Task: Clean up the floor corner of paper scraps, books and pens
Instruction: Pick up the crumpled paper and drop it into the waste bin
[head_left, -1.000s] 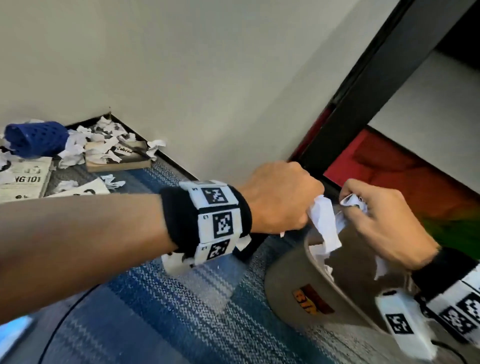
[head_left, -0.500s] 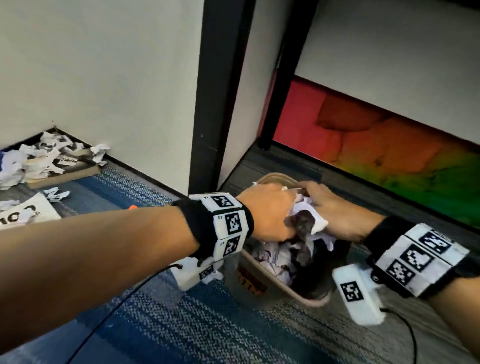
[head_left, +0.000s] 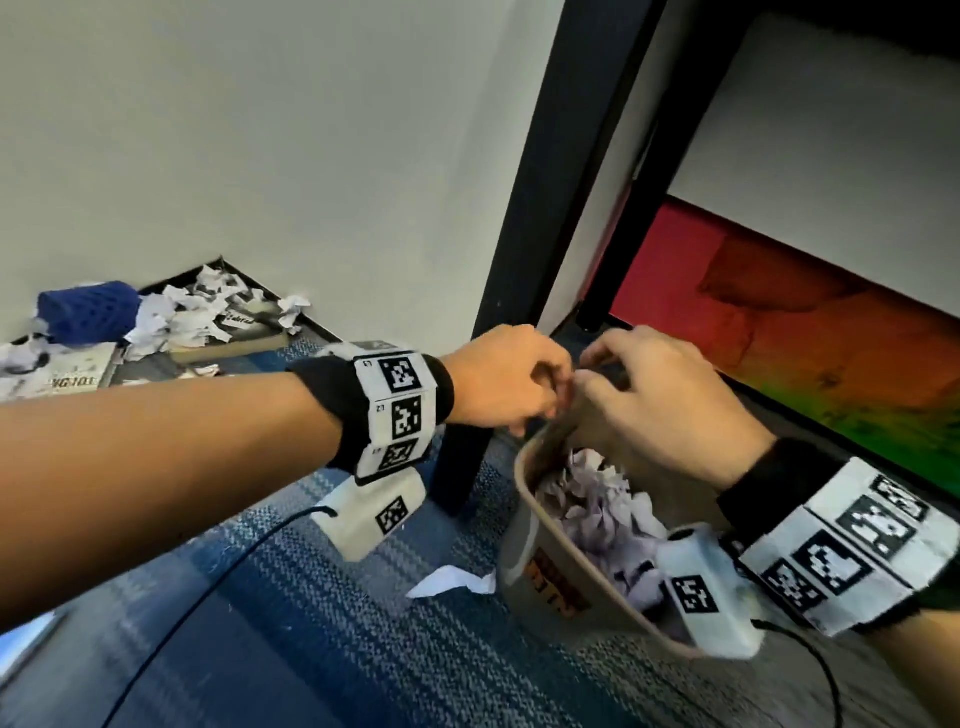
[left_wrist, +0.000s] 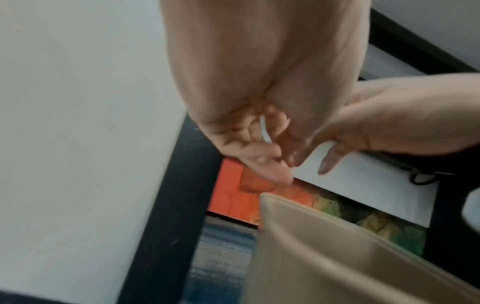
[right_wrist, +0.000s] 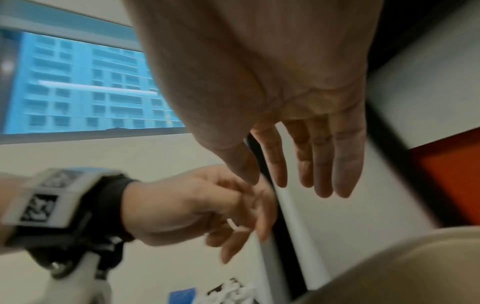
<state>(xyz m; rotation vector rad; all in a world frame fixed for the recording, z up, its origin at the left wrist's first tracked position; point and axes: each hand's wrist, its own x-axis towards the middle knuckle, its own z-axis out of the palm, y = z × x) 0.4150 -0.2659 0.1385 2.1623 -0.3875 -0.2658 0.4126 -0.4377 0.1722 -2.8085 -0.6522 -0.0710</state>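
1. A blue-grey carpet (head_left: 291, 613) is seen to cover the floor; a beige bin (head_left: 524, 545) with orange lettering stands on it, taken here as the landmark.
2. A black post (head_left: 524, 249) is noted just behind and left of the bin, against a white wall (head_left: 260, 130).
3. The bin is found filled with crumpled paper scraps (head_left: 597, 504).
4. Well left of the bin, in the floor corner, a heap of paper scraps (head_left: 197, 312), books (head_left: 72, 371) and a blue perforated object (head_left: 85, 312) are observed lying together.
5. The left hand (head_left: 506, 382) is held above the bin's far rim, fingers loosely curled; a small white sliver (left_wrist: 264, 129) is seen against its fingers.
6. The right hand (head_left: 660, 405) is held over the bin, touching the left; its fingers (right_wrist: 322, 156) are shown nearly straight, nothing held.
7. One loose scrap (head_left: 449, 582) is recorded on the carpet, touching the bin's left side.
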